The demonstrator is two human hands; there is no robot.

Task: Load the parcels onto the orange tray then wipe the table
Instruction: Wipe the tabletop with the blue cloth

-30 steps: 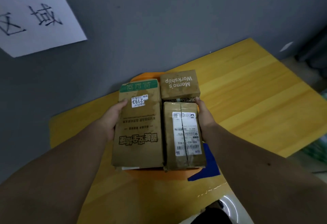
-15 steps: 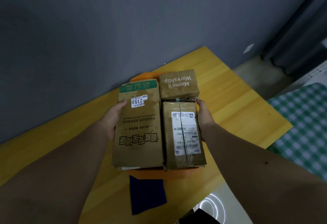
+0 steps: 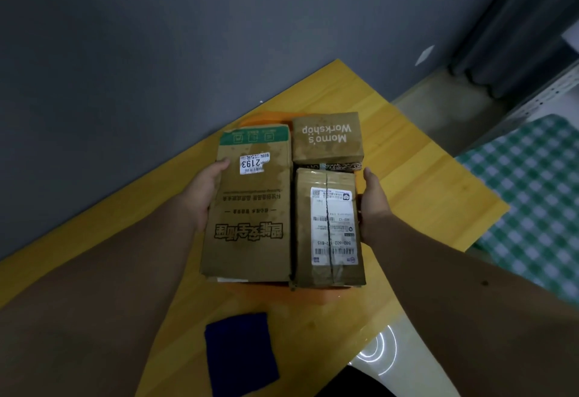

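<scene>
While both hands [image 3: 203, 196] [image 3: 374, 205] are gripping the parcel-laden tray [image 3: 316, 294], a blue cloth [image 3: 239, 352] is lying near it on the table [image 3: 423, 177].

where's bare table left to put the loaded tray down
Bare wood lies right of the parcels, out to the table edge, and left of the left hand along the grey wall. Crowded: the orange tray is covered by three parcels; the blue cloth takes the near strip.

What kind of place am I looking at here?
Probably a small parcel-sorting or pickup room: labelled cardboard parcels sit on an orange tray on a yellow wooden table against a grey wall, with metal shelving to the right.
</scene>
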